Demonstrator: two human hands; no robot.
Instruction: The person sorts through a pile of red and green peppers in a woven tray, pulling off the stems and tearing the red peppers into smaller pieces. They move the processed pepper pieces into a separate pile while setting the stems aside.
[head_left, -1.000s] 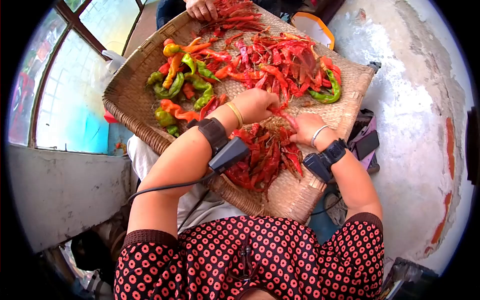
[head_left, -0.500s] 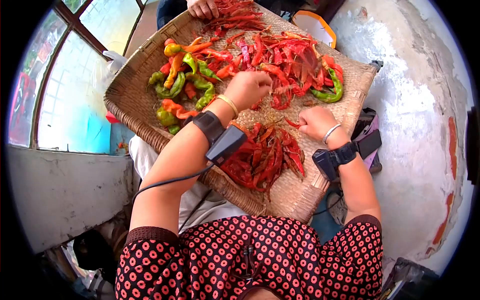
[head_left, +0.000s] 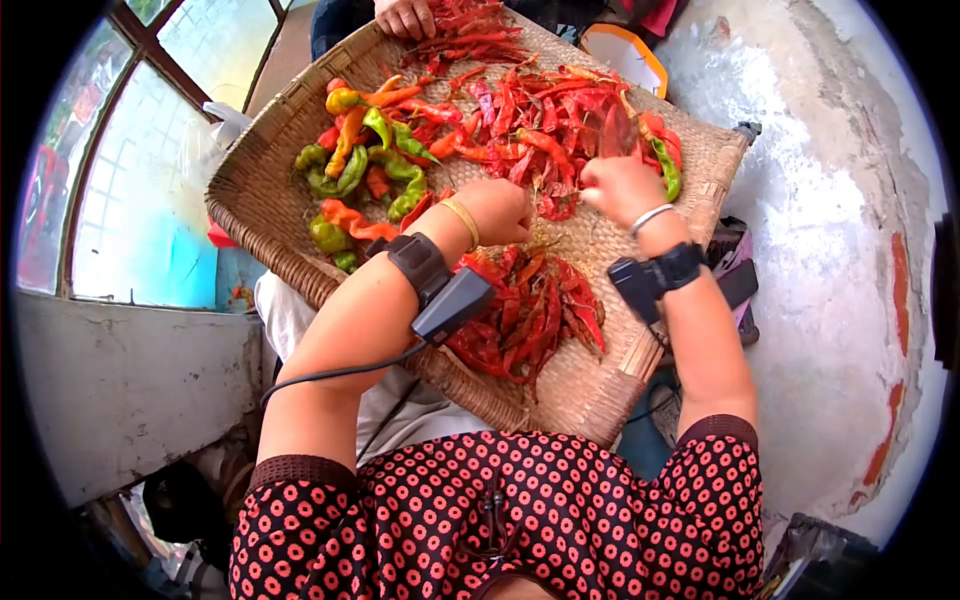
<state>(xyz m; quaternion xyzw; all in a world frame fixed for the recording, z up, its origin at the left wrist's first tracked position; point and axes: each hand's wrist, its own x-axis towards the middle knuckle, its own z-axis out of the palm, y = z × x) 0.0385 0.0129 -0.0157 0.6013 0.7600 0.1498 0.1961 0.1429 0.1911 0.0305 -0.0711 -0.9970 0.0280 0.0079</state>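
Note:
A woven tray (head_left: 280, 225) lies tilted across my lap with chillies on it. My left hand (head_left: 500, 212), fingers curled closed, is over its middle, between the large red chilli heap (head_left: 545, 115) and the nearer pile of dried red chillies (head_left: 535, 315); what it holds, if anything, is hidden. To the right, my right hand (head_left: 622, 190) reaches the lower right edge of the large heap. Its fingers are pinched together and slightly blurred, and I cannot make out anything between them. Green, yellow and orange chillies (head_left: 345, 170) lie at the tray's left.
Another person's hand (head_left: 405, 17) rests on the tray's far edge. An orange-rimmed container (head_left: 630, 50) stands behind the tray. A window (head_left: 140, 190) is on the left, a worn wall (head_left: 800, 250) on the right. A cable (head_left: 340, 373) runs along my left forearm.
My right hand has moved up and forward from the near pile to the large heap. My left hand has drawn back slightly toward me. The small red chilli by my right fingers no longer shows there.

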